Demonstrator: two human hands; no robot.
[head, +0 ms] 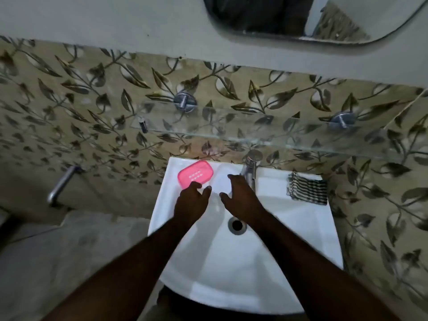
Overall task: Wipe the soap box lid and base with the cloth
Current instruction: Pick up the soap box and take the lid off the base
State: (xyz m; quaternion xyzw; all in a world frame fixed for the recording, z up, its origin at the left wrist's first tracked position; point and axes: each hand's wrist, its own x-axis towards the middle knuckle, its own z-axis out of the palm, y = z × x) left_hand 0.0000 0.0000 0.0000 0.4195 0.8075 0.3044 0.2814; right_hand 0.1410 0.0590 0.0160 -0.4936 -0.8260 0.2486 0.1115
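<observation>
Grip: left hand (192, 201) has its fingertips at the near edge of the pink rounded-rectangle plastic soap box (195, 173). Right hand (240, 196) is just beside it, fingers spread. A pale blurred patch sits between the two hands and could be a clear lid. Can't tell if either hand actually holds anything.

Progress, my read: wiping not started.
- Box sits on the white ceramic sink (301, 228) rim at 11 o'clock.
- Folded black-and-white striped cloth (308, 188) lies on the rim at 2 o'clock, well apart from both hands, untouched.
- Can't tell if lid and base are separated; the pink piece shows rows of small slots.
- Left to do: pick up the cloth, wipe the lid, wipe the base.

Counts:
- Soap boxes: 1
- Cloths: 1
- Hands: 2
- Chrome tap (251, 165) at 12 o'clock: 1
- Drain hole (237, 225) at basin centre: 1
- Glass shelf (254, 133) above: 1, on 2 round chrome mounts
</observation>
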